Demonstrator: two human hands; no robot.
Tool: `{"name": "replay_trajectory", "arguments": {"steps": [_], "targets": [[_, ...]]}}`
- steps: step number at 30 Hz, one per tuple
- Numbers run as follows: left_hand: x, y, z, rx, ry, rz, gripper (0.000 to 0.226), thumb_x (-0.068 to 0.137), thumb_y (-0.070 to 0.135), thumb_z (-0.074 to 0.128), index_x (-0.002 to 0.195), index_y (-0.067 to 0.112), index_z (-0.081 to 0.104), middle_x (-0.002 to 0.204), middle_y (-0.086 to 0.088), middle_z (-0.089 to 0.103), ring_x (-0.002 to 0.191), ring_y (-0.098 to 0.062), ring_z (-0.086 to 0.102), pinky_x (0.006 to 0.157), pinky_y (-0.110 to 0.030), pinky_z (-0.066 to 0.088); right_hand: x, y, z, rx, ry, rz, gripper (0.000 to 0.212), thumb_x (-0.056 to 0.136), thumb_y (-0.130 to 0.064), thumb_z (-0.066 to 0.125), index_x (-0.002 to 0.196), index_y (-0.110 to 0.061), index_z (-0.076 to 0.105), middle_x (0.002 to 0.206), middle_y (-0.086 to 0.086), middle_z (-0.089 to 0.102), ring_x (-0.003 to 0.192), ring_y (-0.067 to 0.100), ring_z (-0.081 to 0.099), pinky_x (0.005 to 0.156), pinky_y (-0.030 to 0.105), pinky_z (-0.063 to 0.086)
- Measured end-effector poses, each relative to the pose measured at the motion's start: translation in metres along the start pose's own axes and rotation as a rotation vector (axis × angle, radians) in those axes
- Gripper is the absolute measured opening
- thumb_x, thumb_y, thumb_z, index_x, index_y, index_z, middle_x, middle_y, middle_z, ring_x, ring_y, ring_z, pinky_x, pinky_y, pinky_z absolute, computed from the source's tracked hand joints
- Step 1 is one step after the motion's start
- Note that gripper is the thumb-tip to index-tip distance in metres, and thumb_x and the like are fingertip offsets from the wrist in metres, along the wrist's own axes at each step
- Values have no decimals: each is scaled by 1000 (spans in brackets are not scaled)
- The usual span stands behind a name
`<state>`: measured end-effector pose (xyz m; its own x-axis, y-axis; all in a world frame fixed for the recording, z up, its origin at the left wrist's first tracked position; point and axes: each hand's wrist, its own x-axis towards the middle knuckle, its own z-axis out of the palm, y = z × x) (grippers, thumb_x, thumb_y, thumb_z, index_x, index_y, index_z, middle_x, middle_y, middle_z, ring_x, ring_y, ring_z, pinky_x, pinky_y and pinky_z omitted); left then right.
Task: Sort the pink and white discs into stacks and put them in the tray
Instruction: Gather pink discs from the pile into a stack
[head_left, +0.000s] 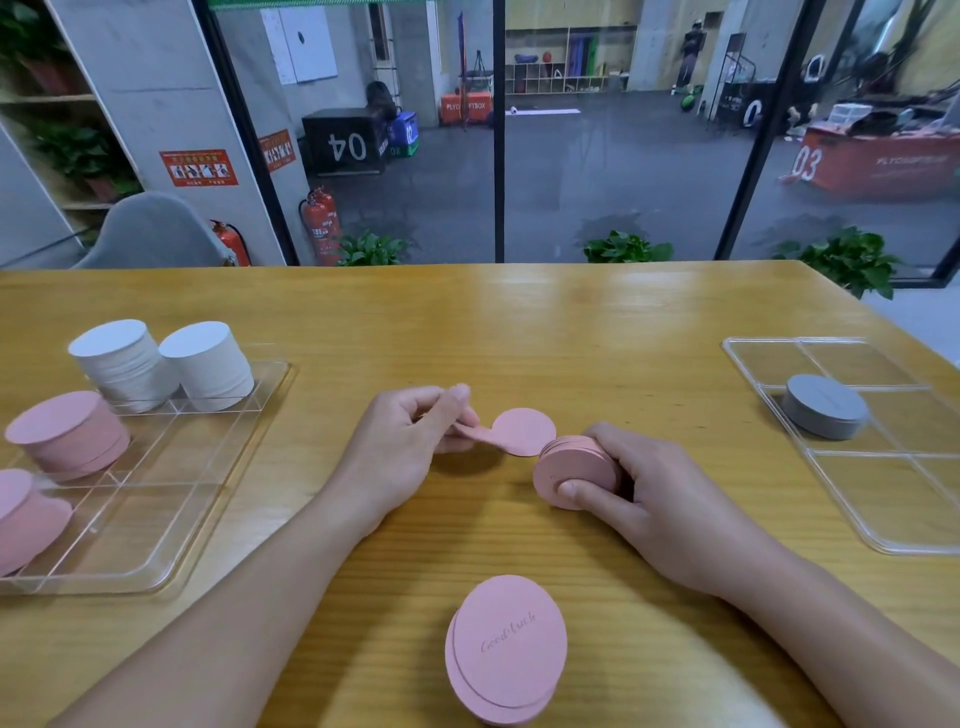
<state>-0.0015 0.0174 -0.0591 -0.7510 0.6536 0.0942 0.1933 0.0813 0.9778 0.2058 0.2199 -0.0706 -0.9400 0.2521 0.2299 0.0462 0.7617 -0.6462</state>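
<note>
Nearest me on the table lay a small pink pile, while beyond it my right hand gripped a pink stack on edge and my left hand pinched one pink disc beside it.

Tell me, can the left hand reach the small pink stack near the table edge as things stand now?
Probably yes, but not freely: the left hand pinches pink discs, so its fingers are busy. The pink stack lies on bare table with nothing in the way.
</note>
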Motion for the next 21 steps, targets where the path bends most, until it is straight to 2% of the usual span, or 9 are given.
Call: {"name": "replay_trajectory", "arguments": {"steps": [2,3,6,10,13,16,21], "targets": [[0,0,-1,33,-12,4,14,104,25,78,99,12,83,98,-7,85,96,-21,82,101,-41,62,0,0,0,8,1,2,24,102,-46,71,91,-31,55,85,-12,62,76,14,55,68,37,48],[-1,0,-2,45,-30,7,6,99,21,83,105,18,83,100,-4,85,94,-20,82,97,-39,60,0,0,-1,11,-1,2,24,102,-46,71,92,-31,56,85,-12,62,76,14,55,69,37,48],[-1,1,-2,71,-18,30,29,94,13,87,118,28,80,115,5,81,97,-20,82,93,-36,60,0,0,-1,6,-1,-3,23,102,-46,70,94,-29,57,85,-11,63,77,15,56,70,39,50],[-3,1,3,72,-41,119,13,98,9,82,106,19,81,102,-2,83,95,-22,78,87,-35,60,0,0,0,1,-2,-1,24,102,-47,70,94,-29,57,85,-11,62,76,14,55,68,36,48],[-5,1,9,130,-58,189,9,99,13,81,99,21,82,94,1,79,87,-24,69,79,-37,52,-1,-1,0,-5,-2,-10,23,102,-48,70,95,-29,58,86,-11,63,77,15,56,68,33,47],[-7,0,14,120,-129,212,9,101,11,79,100,20,82,96,0,80,91,-26,70,84,-36,54,0,-1,-1,1,13,-11,19,102,-47,70,98,-30,61,87,-11,65,79,15,57,68,31,48],[-7,0,25,32,-232,235,16,106,2,68,106,12,81,101,0,81,89,-16,70,80,-31,55,1,0,0,-11,25,-37,17,102,-47,69,105,-31,64,93,-12,67,85,14,62,74,39,52]]}}
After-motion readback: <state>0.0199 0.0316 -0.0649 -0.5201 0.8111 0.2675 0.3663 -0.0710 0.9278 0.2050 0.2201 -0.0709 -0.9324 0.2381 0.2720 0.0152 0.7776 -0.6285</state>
